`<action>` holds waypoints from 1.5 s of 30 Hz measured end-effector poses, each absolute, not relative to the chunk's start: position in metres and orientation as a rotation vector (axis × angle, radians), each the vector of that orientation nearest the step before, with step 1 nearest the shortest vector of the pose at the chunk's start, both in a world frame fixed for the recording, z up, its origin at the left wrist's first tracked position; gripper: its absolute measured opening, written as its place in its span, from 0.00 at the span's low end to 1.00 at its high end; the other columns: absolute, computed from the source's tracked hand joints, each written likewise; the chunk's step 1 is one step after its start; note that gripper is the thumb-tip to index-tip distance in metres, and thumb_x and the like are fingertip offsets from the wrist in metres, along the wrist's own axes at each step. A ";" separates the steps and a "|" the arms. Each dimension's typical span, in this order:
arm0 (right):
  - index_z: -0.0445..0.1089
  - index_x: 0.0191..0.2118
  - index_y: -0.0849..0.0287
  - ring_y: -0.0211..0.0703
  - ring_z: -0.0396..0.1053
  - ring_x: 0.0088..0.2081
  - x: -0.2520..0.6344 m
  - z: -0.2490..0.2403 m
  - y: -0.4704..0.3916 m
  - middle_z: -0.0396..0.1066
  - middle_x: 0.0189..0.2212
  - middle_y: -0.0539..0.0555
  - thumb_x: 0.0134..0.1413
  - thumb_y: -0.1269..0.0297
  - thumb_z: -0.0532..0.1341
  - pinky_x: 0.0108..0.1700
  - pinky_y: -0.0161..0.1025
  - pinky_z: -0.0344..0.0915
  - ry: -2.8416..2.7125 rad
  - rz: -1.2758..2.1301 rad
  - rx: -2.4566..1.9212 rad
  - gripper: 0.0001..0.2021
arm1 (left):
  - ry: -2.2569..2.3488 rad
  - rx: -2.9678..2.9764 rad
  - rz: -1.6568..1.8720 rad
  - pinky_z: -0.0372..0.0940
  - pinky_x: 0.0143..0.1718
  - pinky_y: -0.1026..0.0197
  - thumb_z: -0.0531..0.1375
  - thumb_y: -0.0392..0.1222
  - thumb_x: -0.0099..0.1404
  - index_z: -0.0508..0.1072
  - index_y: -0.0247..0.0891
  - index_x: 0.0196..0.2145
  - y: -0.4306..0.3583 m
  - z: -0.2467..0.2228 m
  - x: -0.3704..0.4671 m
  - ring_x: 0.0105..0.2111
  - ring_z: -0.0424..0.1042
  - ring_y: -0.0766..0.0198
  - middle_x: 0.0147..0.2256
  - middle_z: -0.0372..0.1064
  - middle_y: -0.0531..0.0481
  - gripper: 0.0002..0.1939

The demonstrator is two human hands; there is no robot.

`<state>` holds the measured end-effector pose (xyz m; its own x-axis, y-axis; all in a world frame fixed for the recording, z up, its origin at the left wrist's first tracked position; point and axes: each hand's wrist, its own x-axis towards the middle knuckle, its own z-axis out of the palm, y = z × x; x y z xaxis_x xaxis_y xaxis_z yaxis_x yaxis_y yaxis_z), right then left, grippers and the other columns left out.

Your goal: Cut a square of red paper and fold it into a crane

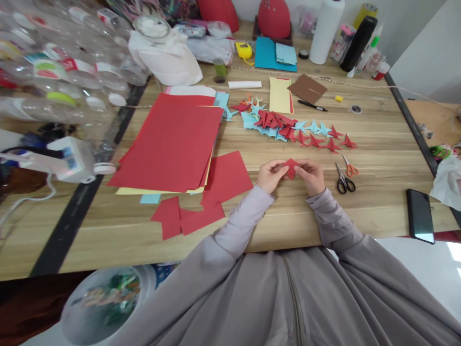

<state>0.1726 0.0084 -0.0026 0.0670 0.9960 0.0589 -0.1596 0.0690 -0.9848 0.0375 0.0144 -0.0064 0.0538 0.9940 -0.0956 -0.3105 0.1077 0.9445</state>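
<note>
Between my two hands is a small folded red paper (291,169), diamond-shaped, held just above the table. My left hand (269,176) pinches its left side with thumb and fingers. On the opposite side, my right hand (311,176) grips the paper's right edge the same way. Beyond my hands lie several folded paper cranes, red ones (273,121) in a heap and light blue ones (314,127) in a row. Black-handled scissors (345,183) and smaller orange-handled scissors (350,168) rest to the right of my right hand.
A stack of large red paper sheets (176,139) covers the left of the table, with cut red pieces (201,218) nearby. A phone (420,215) lies at the right edge. Plastic bottles (72,72) crowd the far left. A white bottle (327,31) stands at the back.
</note>
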 end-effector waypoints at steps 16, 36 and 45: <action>0.74 0.29 0.56 0.31 0.62 0.20 0.170 -0.007 0.008 0.69 0.18 0.45 0.35 0.62 0.70 0.24 0.32 0.62 -0.996 1.261 -1.048 0.10 | 0.971 0.859 1.282 0.67 0.21 0.64 0.69 0.42 0.43 0.78 0.36 0.28 0.016 -0.013 0.036 0.17 0.67 0.70 0.20 0.72 0.53 0.12; 0.73 0.30 0.56 0.31 0.63 0.20 0.171 -0.012 0.009 0.68 0.19 0.44 0.37 0.65 0.68 0.24 0.32 0.61 -0.963 1.326 -1.016 0.08 | 0.959 0.667 1.215 0.65 0.19 0.64 0.68 0.39 0.40 0.77 0.34 0.25 0.015 -0.002 0.035 0.17 0.69 0.68 0.19 0.72 0.51 0.11; 0.74 0.23 0.56 0.33 0.64 0.22 0.171 -0.008 0.007 0.68 0.20 0.46 0.38 0.66 0.67 0.26 0.34 0.62 -1.051 1.208 -1.066 0.02 | 0.982 0.727 1.205 0.66 0.19 0.65 0.66 0.40 0.41 0.76 0.35 0.23 0.014 -0.005 0.035 0.17 0.68 0.68 0.19 0.71 0.53 0.09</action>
<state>0.1705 0.0069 -0.0080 0.0681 0.9967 0.0447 -0.1821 0.0565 -0.9817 0.0353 0.0144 -0.0048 0.0608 0.9724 -0.2255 -0.4171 0.2300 0.8793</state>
